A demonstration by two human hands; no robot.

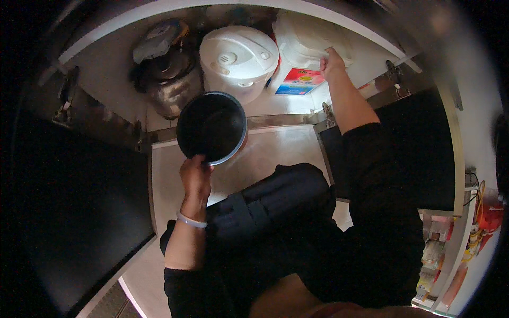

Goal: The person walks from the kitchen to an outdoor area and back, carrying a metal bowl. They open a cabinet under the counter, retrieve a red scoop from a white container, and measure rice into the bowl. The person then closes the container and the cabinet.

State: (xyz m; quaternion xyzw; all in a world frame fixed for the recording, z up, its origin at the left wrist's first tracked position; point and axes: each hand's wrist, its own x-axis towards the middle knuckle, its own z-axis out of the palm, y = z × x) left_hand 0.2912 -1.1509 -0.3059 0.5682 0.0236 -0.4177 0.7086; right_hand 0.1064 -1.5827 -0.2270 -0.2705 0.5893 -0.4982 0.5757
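My left hand (197,179), with a pale bangle at the wrist, grips the near rim of a round cooking pot (212,125). The pot's dark inside faces up and looks empty. My right hand (333,65) holds the near right corner of a whitish plastic container (304,43) inside the cabinet. Below that hand, a red and blue printed panel (303,81) shows on the container's front. Left of it stands a white rice cooker (240,59) with its lid down. Farther left is a shiny metal pot (173,85), partly in shadow, with a plastic-wrapped item (153,43) above it.
A dark cabinet door (91,198) stands swung out on the left, another (413,147) on the right. Metal hinges (67,97) jut from the cabinet's sides. Shelves with several packages (433,254) are at the far right. Pale floor (278,145) lies before my knees.
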